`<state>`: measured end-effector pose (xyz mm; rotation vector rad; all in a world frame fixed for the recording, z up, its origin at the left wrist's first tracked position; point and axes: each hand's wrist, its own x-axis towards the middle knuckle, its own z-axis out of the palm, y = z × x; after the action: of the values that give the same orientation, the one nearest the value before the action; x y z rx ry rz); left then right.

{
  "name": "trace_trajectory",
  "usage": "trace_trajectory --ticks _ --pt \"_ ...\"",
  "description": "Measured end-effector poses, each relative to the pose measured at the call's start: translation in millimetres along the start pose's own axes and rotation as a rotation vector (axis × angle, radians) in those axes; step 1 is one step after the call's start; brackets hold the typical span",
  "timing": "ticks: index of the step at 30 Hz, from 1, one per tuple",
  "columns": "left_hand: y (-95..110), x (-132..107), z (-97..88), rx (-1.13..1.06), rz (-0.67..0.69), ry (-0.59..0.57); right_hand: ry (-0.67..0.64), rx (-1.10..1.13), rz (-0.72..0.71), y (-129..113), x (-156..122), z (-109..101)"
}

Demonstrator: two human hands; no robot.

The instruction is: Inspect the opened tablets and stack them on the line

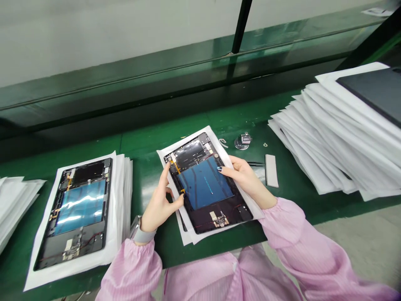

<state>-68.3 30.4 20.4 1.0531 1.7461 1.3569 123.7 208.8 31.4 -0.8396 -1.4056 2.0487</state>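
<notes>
An open tablet housing (205,182) with a blue battery panel and yellow flex strips lies on a white foam sheet (184,232) in front of me. My right hand (244,177) grips its right edge. My left hand (159,196) is at its left edge, with index fingertip and thumb spread apart and resting near the yellow flex strips (177,167). A second open tablet housing (75,209) lies to the left on a stack of white sheets (127,196).
A tall pile of white foam sheets (322,142) with a dark tablet panel (369,94) on top fills the right of the green bench (147,167). Black tweezers (255,163), a pale pad (271,170) and a small metal stand (242,141) lie nearby. More sheets (15,205) lie far left.
</notes>
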Motion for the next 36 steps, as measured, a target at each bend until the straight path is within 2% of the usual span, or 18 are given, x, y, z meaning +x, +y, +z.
trace_trajectory --ticks 6,9,16,24,28,36 --pt "4.7 -3.0 0.5 -0.390 0.058 -0.011 0.022 0.069 0.061 -2.0 -1.5 -2.3" --pt "3.7 -2.7 -0.8 -0.499 0.037 0.012 0.021 0.071 0.057 -3.3 -3.1 -0.8" --pt "4.8 -2.5 -1.8 -0.544 -0.015 0.052 0.037 0.051 0.022 -8.2 -9.4 3.1" --pt "2.6 -5.8 -5.1 -0.597 -0.130 0.027 0.010 0.005 0.001 -5.8 -14.3 3.2" --pt "0.9 -7.1 -5.8 -0.624 -0.148 0.074 -0.007 0.000 -0.021 -6.7 -13.9 2.0" --pt "4.0 -6.9 -6.0 -0.652 -0.137 0.044 0.001 -0.023 -0.039 -3.3 -14.9 0.3"
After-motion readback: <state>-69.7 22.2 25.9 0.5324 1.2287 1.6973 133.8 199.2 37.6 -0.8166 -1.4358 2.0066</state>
